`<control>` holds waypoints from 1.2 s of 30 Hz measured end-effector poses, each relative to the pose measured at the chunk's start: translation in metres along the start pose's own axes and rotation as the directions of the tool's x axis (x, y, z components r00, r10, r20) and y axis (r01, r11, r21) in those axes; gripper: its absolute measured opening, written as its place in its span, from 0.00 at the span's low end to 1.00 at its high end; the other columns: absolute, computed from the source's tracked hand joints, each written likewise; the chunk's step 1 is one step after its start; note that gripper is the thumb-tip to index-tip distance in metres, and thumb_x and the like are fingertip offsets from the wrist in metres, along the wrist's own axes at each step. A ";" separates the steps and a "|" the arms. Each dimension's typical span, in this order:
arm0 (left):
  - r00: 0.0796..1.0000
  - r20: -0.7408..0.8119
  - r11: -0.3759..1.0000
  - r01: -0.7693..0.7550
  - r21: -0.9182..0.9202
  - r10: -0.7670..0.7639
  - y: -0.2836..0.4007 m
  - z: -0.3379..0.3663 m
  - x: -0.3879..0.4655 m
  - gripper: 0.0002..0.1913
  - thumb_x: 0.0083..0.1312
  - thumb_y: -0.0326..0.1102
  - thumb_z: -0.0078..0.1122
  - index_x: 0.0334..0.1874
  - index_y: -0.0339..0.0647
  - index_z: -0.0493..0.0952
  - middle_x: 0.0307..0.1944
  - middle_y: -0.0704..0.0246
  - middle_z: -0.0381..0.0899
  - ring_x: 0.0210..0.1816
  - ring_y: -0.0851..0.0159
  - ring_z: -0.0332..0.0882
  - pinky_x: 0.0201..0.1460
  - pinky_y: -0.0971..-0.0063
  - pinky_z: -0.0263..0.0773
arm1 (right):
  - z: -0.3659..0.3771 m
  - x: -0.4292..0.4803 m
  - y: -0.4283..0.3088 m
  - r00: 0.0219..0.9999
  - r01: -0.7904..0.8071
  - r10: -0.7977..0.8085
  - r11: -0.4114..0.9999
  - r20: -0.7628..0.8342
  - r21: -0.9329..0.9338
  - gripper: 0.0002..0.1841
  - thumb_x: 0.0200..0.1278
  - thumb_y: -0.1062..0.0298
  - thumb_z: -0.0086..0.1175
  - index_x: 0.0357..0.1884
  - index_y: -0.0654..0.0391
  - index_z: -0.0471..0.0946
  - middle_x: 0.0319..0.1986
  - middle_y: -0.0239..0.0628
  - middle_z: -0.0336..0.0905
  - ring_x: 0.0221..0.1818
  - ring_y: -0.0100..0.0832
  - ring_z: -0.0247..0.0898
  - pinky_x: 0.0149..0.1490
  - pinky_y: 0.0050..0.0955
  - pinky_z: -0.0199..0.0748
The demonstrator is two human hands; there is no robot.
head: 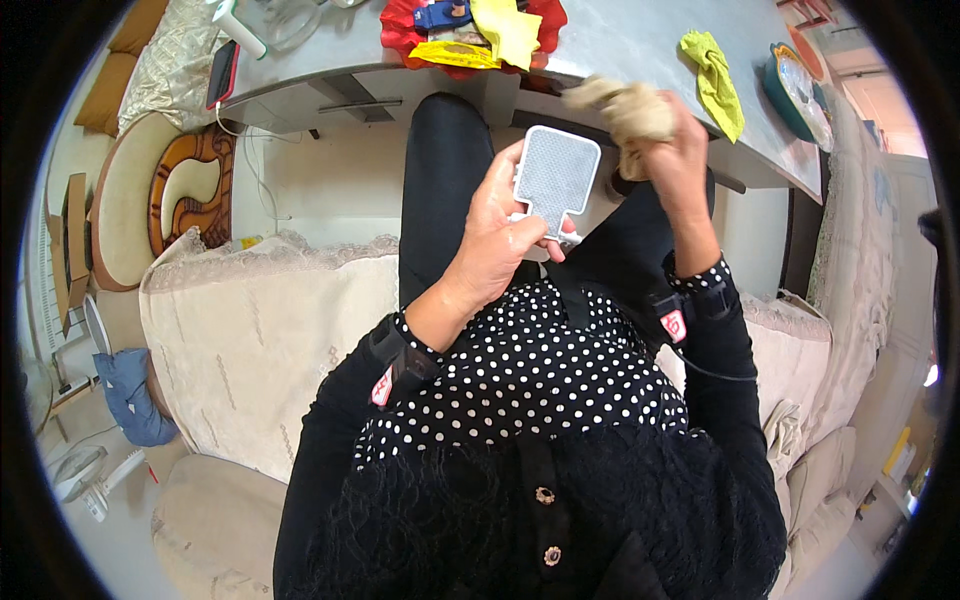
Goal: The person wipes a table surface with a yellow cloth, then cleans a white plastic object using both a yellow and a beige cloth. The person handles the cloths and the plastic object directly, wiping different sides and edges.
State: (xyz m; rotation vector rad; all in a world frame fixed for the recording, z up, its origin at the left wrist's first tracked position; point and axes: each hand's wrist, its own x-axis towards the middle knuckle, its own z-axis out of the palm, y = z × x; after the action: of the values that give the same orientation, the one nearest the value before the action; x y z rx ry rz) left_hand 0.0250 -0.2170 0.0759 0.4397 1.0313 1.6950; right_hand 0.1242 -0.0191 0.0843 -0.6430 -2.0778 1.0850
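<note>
My left hand (pixel 501 225) holds a small flat plastic piece (pixel 559 171), white-rimmed with a grey textured face, tilted up over my lap; its kind cannot be told. Raised to the right, near the table edge, my right hand (pixel 671 142) grips a crumpled beige cloth (pixel 634 112), blurred at its free end. The two hands are apart, and the cloth does not touch the plastic piece. Beyond them, a red scalloped tray (pixel 397 34) on the table bears a yellow cloth (pixel 506 30), a yellow packet (pixel 455 54) and a dark blue item (pixel 442 15).
The grey table (pixel 615 45) also carries a yellow-green cloth (pixel 711 82) hanging over its edge, a teal container (pixel 791 94) at the right, and a red-edged phone (pixel 223 73) with a white cable at the left. A covered sofa (pixel 255 337) lies around me; a wooden-armed chair (pixel 127 202) stands left.
</note>
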 end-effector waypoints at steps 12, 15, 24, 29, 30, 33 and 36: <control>0.999 -0.031 0.999 -0.034 -0.005 0.034 -0.021 0.004 0.000 0.34 0.59 0.20 0.48 0.71 0.38 0.57 0.52 0.63 0.75 0.41 0.70 0.81 0.25 0.81 0.78 | 0.024 -0.036 -0.010 0.953 0.223 -0.199 0.971 0.228 -0.086 0.18 0.40 0.78 0.58 0.39 0.60 0.74 0.33 0.45 0.71 0.39 0.53 0.71 0.42 0.40 0.72; 0.997 -0.069 0.999 0.031 0.043 -0.028 -0.013 0.003 -0.004 0.34 0.57 0.18 0.46 0.70 0.35 0.57 0.52 0.60 0.75 0.38 0.67 0.81 0.25 0.79 0.79 | 0.008 -0.019 -0.003 0.998 -0.033 0.040 0.985 0.041 -0.167 0.17 0.46 0.78 0.60 0.42 0.61 0.76 0.34 0.42 0.77 0.38 0.41 0.78 0.43 0.32 0.75; 0.996 -0.092 0.998 0.024 0.056 -0.019 -0.022 0.004 0.002 0.23 0.71 0.29 0.55 0.67 0.44 0.62 0.48 0.69 0.77 0.34 0.74 0.80 0.23 0.82 0.76 | 0.021 -0.057 -0.035 0.934 0.177 -0.164 0.984 0.319 -0.012 0.17 0.43 0.78 0.60 0.40 0.59 0.75 0.37 0.45 0.72 0.42 0.52 0.72 0.44 0.38 0.74; 0.979 -0.109 0.980 -0.159 0.117 0.172 -0.030 0.007 -0.005 0.30 0.67 0.32 0.64 0.69 0.41 0.61 0.61 0.68 0.71 0.61 0.70 0.70 0.66 0.73 0.67 | 0.011 -0.061 -0.043 0.874 0.234 -0.214 0.972 0.437 0.009 0.15 0.43 0.79 0.57 0.37 0.59 0.73 0.36 0.44 0.72 0.43 0.52 0.73 0.43 0.42 0.73; 0.972 -0.113 0.975 -0.197 0.099 0.207 -0.030 0.007 -0.004 0.30 0.67 0.31 0.63 0.69 0.41 0.61 0.59 0.67 0.72 0.58 0.70 0.73 0.60 0.74 0.72 | 0.009 -0.057 -0.044 0.879 0.257 -0.230 0.966 0.416 -0.008 0.15 0.43 0.79 0.57 0.37 0.59 0.73 0.35 0.44 0.72 0.42 0.52 0.73 0.42 0.42 0.73; 0.989 -0.024 0.980 -0.145 0.133 0.149 -0.024 0.005 -0.003 0.29 0.67 0.29 0.60 0.69 0.39 0.61 0.55 0.66 0.75 0.49 0.70 0.79 0.42 0.77 0.79 | 0.007 -0.045 -0.047 0.889 0.351 -0.320 0.936 0.328 -0.039 0.15 0.43 0.79 0.58 0.38 0.60 0.74 0.33 0.44 0.71 0.40 0.51 0.73 0.41 0.40 0.73; 0.988 -0.032 0.977 -0.146 0.158 0.153 -0.022 0.005 -0.006 0.30 0.65 0.29 0.60 0.69 0.39 0.60 0.49 0.65 0.80 0.40 0.67 0.84 0.24 0.79 0.77 | 0.012 -0.044 -0.048 0.942 0.317 -0.299 0.942 0.150 -0.112 0.16 0.43 0.75 0.62 0.37 0.60 0.73 0.32 0.44 0.71 0.36 0.50 0.73 0.39 0.40 0.73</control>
State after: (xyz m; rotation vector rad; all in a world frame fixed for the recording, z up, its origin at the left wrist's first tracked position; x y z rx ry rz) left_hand 0.0438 -0.2182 0.0624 0.5961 1.1929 1.7706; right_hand 0.1376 -0.0810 0.1041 -0.2979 -2.2861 0.8308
